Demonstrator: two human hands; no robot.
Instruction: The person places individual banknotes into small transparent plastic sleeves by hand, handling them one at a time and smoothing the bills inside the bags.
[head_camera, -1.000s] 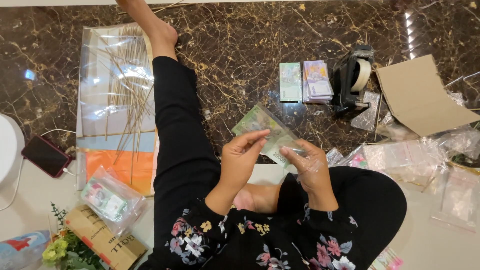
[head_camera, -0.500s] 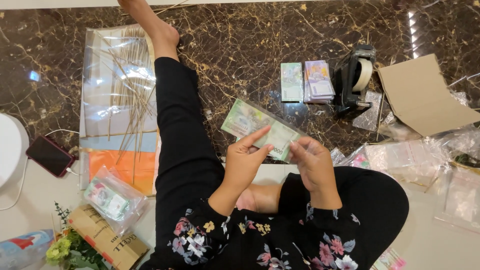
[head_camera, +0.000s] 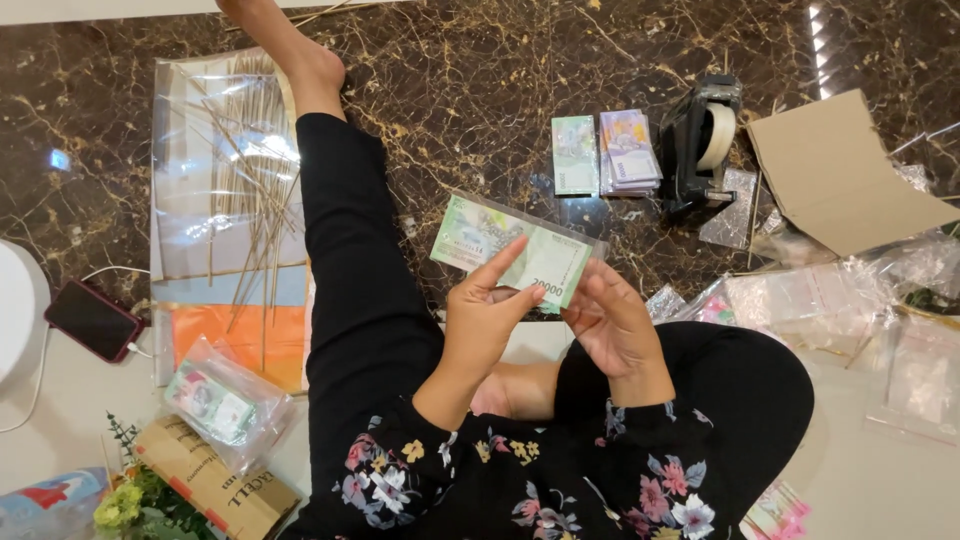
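Above her lap, the left hand (head_camera: 487, 315) pinches the green banknote (head_camera: 512, 251) at its lower edge, index finger laid up its face; the note's long axis runs left to right, tilted down toward the right hand (head_camera: 612, 322), whose fingertips pinch the right end.

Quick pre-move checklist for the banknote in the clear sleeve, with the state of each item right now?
1. Left hand grips the green banknote: ok, thumb and fingers pinch its lower edge.
2. Right hand supports it: ok, fingertips at the lower right corner.
3. Banknote fully inside the clear sleeve: cannot tell; plastic shows past the right end.
4. Banknote flat, unfolded: ok.
5. Tape dispenser close by: ok, on the floor beside the banknote stacks.
6. Sticks clear of the hands: ok, lying left of the outstretched leg.
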